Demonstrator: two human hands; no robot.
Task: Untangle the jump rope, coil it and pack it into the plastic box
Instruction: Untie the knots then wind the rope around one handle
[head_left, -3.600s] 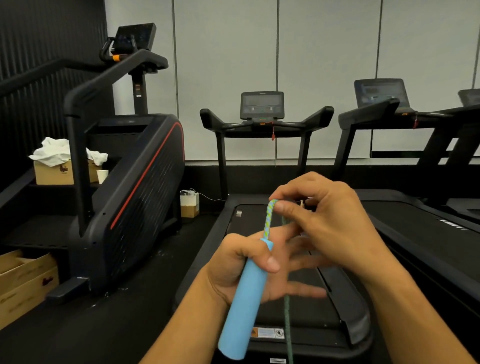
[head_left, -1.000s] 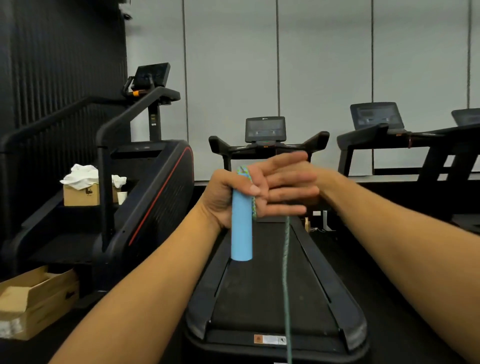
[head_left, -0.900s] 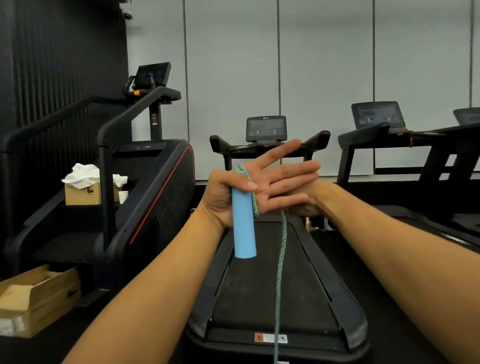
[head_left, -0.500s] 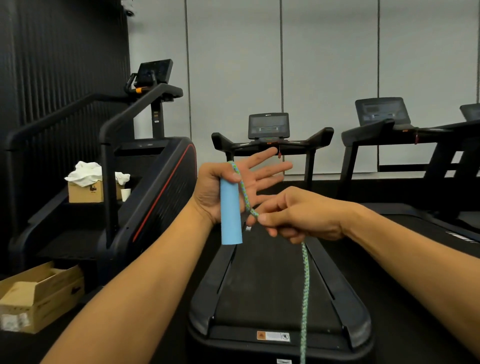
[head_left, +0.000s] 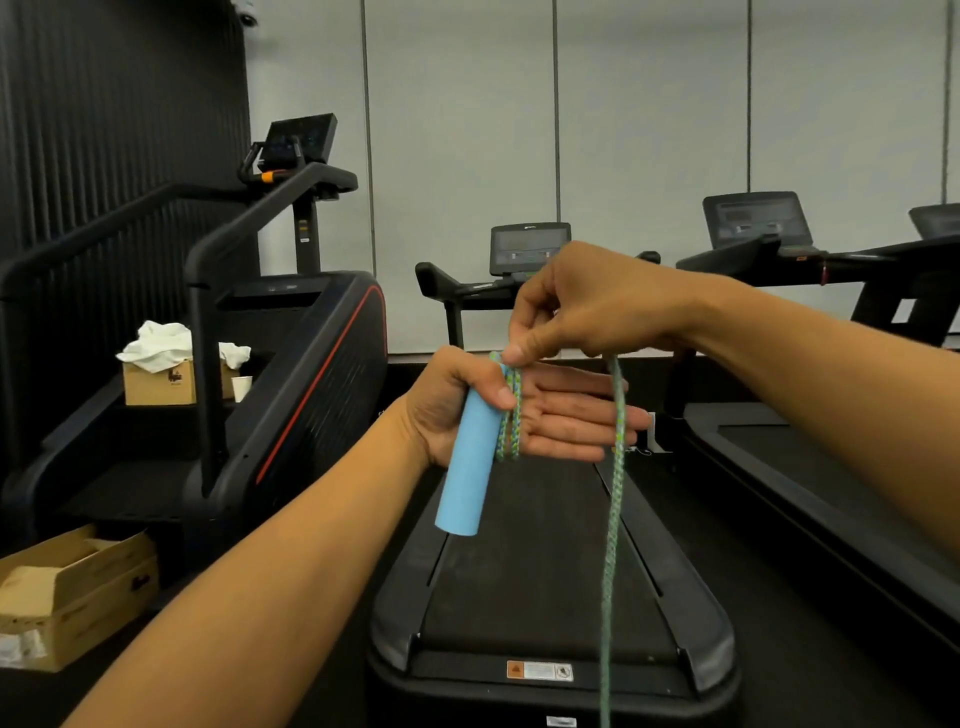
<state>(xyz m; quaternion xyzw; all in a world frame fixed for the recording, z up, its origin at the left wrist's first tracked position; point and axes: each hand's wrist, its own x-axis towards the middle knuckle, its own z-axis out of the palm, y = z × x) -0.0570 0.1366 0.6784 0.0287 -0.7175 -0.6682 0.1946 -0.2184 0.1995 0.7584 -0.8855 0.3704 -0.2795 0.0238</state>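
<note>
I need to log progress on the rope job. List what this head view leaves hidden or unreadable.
- Jump rope: its lower run leaves the bottom edge; its length, tangles and second handle are unseen.
- Blue handle: the left hand covers its top end.
- Wraps behind the left hand's fingers: their count is hidden.
- Right hand: its fingertips hide the pinch point.
- Plastic box: not in view.

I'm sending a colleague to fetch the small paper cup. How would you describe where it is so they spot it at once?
Start at the black stair-climber machine on the left. On its dark steps stands a cardboard box heaped with white cloth. The paper cup stands just right of that box: small, white and upright, the only cup there.
</note>
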